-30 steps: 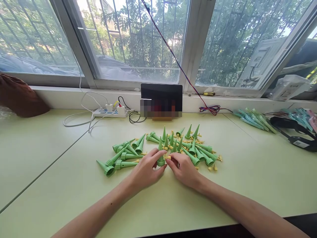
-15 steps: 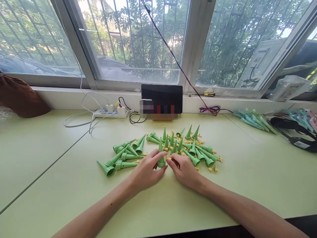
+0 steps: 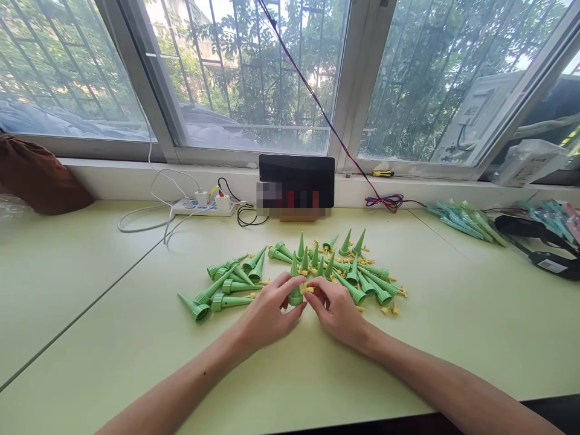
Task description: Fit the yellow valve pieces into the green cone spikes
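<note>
My left hand (image 3: 274,305) grips an upright green spike (image 3: 295,290) by its wide base, which rests on the table. Beside it my right hand (image 3: 338,305) pinches a small yellow piece (image 3: 308,290) between thumb and fingers, at the right side of the spike. Several green spikes (image 3: 233,301) lie to the left of my hands. Behind and to the right are more green spikes (image 3: 353,272), some standing and some lying, with small yellow pieces (image 3: 395,309) scattered among them.
A dark tablet (image 3: 296,175) stands at the back of the table (image 3: 290,374). A power strip (image 3: 203,208) with cables is left of it. Wrapped packets (image 3: 466,222) and a black strap (image 3: 521,238) lie at the right. A brown bag (image 3: 36,178) is at the far left.
The yellow piece in my right fingers shows more clearly beside the spike, and my right fingers have shifted slightly. My left hand holds its place on the spike.
</note>
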Tool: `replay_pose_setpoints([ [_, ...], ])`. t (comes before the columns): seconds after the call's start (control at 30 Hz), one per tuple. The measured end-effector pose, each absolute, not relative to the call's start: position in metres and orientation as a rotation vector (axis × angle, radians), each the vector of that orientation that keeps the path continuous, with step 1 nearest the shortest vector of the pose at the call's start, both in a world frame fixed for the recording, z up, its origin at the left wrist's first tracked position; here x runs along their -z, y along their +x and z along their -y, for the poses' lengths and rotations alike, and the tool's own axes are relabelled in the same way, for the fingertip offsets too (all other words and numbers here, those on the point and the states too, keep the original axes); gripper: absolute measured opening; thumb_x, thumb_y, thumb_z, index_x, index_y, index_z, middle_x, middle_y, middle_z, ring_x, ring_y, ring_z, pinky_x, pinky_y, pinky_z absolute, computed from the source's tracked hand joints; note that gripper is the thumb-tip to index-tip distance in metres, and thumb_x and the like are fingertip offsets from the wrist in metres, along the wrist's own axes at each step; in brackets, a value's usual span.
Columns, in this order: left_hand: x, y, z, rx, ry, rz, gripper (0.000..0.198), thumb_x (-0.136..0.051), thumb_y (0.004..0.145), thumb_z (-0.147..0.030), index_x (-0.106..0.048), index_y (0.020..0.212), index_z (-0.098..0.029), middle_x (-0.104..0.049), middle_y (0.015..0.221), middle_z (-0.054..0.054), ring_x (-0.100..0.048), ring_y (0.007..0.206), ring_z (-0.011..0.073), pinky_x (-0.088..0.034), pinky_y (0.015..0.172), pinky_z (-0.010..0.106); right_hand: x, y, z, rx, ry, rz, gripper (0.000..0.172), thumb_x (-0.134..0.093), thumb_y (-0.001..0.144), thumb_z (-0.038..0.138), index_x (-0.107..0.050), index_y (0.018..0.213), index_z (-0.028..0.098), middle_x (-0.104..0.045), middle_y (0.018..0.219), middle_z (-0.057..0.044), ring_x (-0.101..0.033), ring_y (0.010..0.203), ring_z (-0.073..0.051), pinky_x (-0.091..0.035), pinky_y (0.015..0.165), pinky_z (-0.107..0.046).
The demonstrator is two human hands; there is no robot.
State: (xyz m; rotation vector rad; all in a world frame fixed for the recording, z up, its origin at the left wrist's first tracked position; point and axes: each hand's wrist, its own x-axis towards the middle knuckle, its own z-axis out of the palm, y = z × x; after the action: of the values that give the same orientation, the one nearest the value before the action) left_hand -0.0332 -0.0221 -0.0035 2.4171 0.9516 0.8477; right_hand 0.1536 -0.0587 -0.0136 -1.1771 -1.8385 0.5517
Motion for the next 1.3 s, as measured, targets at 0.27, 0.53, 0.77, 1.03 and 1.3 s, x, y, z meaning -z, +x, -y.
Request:
replay_pose_setpoints([
  [0.27,0.0065,-0.0338,0.0223,-0.821,2.437,-0.958,0.04,-0.056,0.085,-0.017,-0.058,0.124,-0.025,-0.058,0.101,0.002,-0.051,0.063,0.0081,-0.045,0.064,0.024,0.0169,0.1558,0.0554,-0.529,-1.224,1.879,0.035,-0.043,0.102,0.033,-0.05,0.071,0.02,-0.051,0.062,0.003,-0.042,0.055,-0.011,-0.03,0.056,-0.025],
  [0.53,0.0036,-0.0338,0.0225,-0.837,2.432,-0.955,0.037,-0.054,0.089,-0.019,-0.057,0.125,-0.024,-0.058,0.099,0.003,-0.051,0.062,0.0078,-0.045,0.062,0.023,0.0164,0.1544,0.0582,-0.565,-1.192,1.834,0.018,-0.051,0.099,0.032,-0.06,0.105,0.019,-0.054,0.064,0.004,-0.048,0.056,-0.012,-0.036,0.056,-0.024],
  [0.77,0.0046,-0.0328,0.0234,-0.852,2.444,-0.939,0.039,-0.054,0.086,-0.016,-0.058,0.123,-0.024,-0.058,0.098,0.003,-0.051,0.062,0.0083,-0.045,0.064,0.024,0.0155,0.1549,0.0571,-0.54,-1.189,1.878,0.024,-0.044,0.102,0.03,-0.062,0.088,0.019,-0.059,0.07,0.001,-0.049,0.058,-0.012,-0.036,0.058,-0.025],
  [1.03,0.0018,-0.0332,0.0235,-0.844,2.446,-0.938,0.035,-0.054,0.088,-0.017,-0.058,0.123,-0.024,-0.057,0.097,0.002,-0.051,0.062,0.0081,-0.045,0.063,0.023,0.016,0.1546,0.0587,-0.57,-1.204,1.839,0.019,-0.05,0.099,0.033,-0.06,0.106,0.018,-0.054,0.061,0.004,-0.048,0.053,-0.012,-0.034,0.054,-0.024],
  [1.3,0.0022,-0.0338,0.0237,-0.835,2.46,-0.953,0.04,-0.055,0.086,-0.016,-0.057,0.124,-0.025,-0.058,0.099,0.002,-0.05,0.061,0.008,-0.045,0.063,0.023,0.0182,0.1551,0.0572,-0.537,-1.195,1.88,0.021,-0.046,0.101,0.031,-0.061,0.092,0.019,-0.056,0.065,0.003,-0.046,0.054,-0.011,-0.034,0.056,-0.024],
])
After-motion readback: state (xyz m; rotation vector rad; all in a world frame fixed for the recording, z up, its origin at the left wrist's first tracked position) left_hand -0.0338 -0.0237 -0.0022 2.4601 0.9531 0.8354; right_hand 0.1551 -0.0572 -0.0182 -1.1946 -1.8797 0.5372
